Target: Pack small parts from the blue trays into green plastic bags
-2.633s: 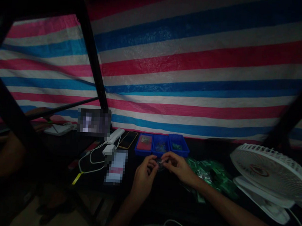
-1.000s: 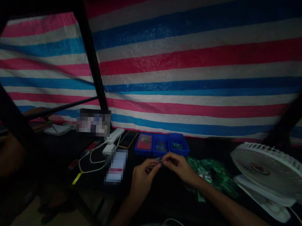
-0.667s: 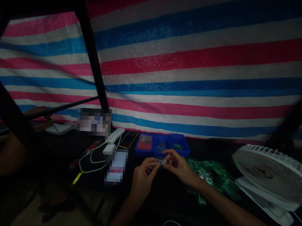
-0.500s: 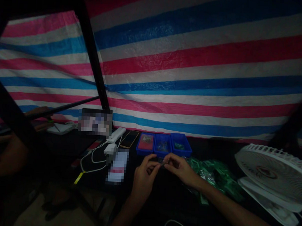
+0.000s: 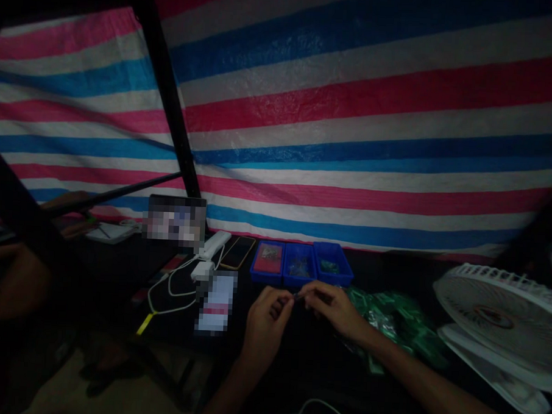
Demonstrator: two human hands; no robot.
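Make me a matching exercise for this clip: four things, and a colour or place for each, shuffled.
1. Part
2. Fan
3. Heap
4. Bins

A. White, farthest right of the four
B. Blue, three side by side beyond the hands
C. At the fingertips of the left hand and right hand
D. Green, just left of the white thing

Pairs: 1-C, 2-A, 3-D, 4-B
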